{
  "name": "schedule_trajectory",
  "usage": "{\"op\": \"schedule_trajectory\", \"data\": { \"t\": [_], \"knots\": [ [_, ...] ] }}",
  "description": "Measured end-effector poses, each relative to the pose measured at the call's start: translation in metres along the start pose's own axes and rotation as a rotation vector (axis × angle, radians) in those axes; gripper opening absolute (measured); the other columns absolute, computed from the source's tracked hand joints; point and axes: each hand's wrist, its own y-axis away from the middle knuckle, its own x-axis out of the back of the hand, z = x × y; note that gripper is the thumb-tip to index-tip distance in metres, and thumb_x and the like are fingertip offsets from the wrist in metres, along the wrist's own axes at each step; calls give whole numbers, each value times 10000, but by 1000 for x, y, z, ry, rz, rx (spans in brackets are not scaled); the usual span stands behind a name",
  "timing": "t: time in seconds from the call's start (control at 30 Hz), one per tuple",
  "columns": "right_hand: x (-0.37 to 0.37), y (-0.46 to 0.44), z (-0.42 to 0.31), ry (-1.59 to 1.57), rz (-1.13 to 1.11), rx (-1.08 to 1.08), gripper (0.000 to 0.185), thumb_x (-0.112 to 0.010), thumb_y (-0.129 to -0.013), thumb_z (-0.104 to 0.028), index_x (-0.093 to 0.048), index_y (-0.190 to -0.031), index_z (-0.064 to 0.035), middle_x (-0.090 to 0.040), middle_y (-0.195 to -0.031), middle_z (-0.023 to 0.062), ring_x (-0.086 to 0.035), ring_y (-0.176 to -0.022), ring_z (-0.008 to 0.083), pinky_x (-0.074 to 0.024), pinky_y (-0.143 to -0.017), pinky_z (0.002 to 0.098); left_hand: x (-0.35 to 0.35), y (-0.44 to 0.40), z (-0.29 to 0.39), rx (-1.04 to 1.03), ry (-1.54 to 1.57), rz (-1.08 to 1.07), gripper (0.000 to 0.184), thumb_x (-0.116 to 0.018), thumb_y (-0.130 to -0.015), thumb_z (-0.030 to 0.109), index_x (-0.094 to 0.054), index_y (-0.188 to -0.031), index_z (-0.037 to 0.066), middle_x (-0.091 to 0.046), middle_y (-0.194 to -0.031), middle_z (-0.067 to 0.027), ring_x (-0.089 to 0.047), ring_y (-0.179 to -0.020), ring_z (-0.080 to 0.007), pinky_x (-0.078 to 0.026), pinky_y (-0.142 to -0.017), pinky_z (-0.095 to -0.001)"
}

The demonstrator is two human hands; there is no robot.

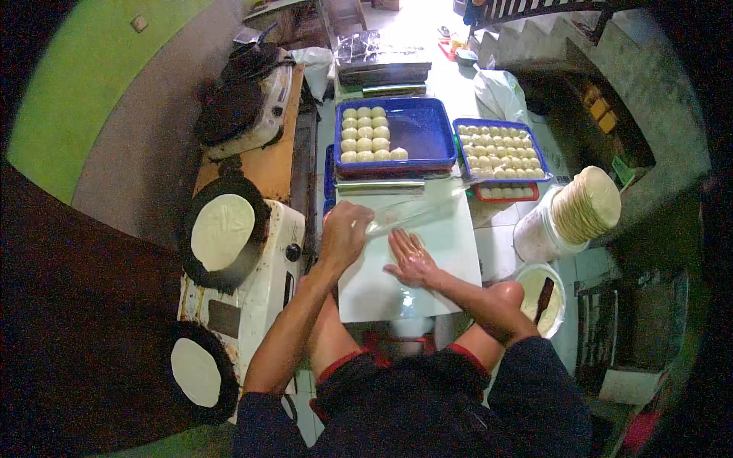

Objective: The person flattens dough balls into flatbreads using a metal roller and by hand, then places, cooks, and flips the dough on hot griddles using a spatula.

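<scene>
A thin, see-through sheet of stretched dough (420,208) spans the upper part of the white board (450,282). My left hand (345,235) has its fingers closed on the left end of that sheet. Flat on the board, with fingers spread, my right hand (411,258) touches the surface just below the sheet. Beyond the board, a blue tray (420,126) holds rows of round dough balls (365,133) on its left side. A second blue tray (547,164) to the right is full of dough balls.
At left, flat dough rounds lie on two dark griddles (259,229) (225,382) over a white stove (263,267). At right, stacked flatbreads (588,206) top a white bucket (534,233). Nearer is a tub (560,305) with a dark-handled tool.
</scene>
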Motion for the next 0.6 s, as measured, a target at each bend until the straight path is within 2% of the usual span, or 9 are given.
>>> {"op": "schedule_trajectory", "data": {
  "t": [0.07, 0.1, 0.17, 0.27, 0.3, 0.37, 0.43, 0.57, 0.6],
  "knots": [
    [-4, 13, -2, 14, 30, -29, 821, -420, -1018, -546, -219, -1544, 52, -211, -1620, 244, -186, -1518, 358, -163, -1245, 458, -7, 7, -9, 3, 31, 5, 106, -706, -875, 108, -738, -935, 26, -691, -872, -158, -660, -835, -289, -511, -782, -396],
    [-20, 70, -49, -192, -123, -20, 804, -415, -1024, -529, -225, -1541, 56, -203, -1622, 246, -179, -1520, 355, -158, -1247, 447, -2, 62, 9, 114, 44, -104, 97, -702, -876, 103, -736, -926, 27, -689, -868, -156, -658, -831, -291, -510, -780, -396],
    [-11, 45, -24, -357, -171, 65, 769, -404, -1035, -496, -237, -1535, 64, -187, -1625, 251, -164, -1525, 350, -150, -1252, 425, -14, 57, 4, 66, 52, -84, 80, -695, -877, 92, -733, -910, 30, -685, -858, -152, -654, -823, -294, -508, -775, -396],
    [32, 49, 28, -570, -68, -165, 568, -423, -1041, -365, -454, -1413, 63, -413, -1511, 263, -376, -1422, 384, -292, -1191, 442, -23, 69, 10, 44, -7, -127, 58, -669, -859, 78, -715, -859, 42, -663, -829, -133, -642, -821, -316, -488, -783, -439],
    [32, 56, 61, -609, -53, -264, 424, -428, -1033, -255, -564, -1305, 41, -558, -1375, 244, -498, -1314, 383, -365, -1134, 453, -23, 81, 10, 56, -16, -144, 66, -659, -859, 84, -708, -846, 42, -656, -824, -131, -638, -832, -328, -478, -790, -462],
    [29, 72, 147, -765, 121, -477, 316, -508, -979, -201, -659, -1133, 31, -678, -1144, 201, -643, -1040, 364, -498, -919, 438, -25, 111, 8, 15, -65, -202, 56, -659, -853, 82, -707, -866, 57, -653, -841, -121, -634, -844, -327, -471, -808, -467],
    [51, 69, 194, -484, 372, -423, 264, -553, -955, -168, -707, -1066, 17, -750, -949, 172, -725, -830, 354, -567, -780, 433, -33, 141, 7, 7, -109, -277, 69, -658, -845, 84, -702, -897, 73, -653, -862, -114, -632, -864, -324, -467, -821, -470],
    [85, -14, 175, -427, 256, -277, 372, -628, -905, -110, -639, -1268, -26, -651, -1268, 214, -633, -1174, 333, -495, -1014, 397, -72, 198, -1, -5, -192, -399, 143, -643, -831, 104, -676, -970, 100, -653, -907, -109, -632, -913, -312, -466, -832, -468],
    [49, -55, 172, -465, 231, -158, 445, -682, -913, -180, -597, -1316, -12, -650, -1274, 191, -630, -1183, 307, -475, -1039, 388, -85, 210, -4, -27, -216, -415, 160, -635, -829, 111, -667, -985, 104, -651, -917, -109, -632, -923, -308, -467, -834, -466]
  ]
}}
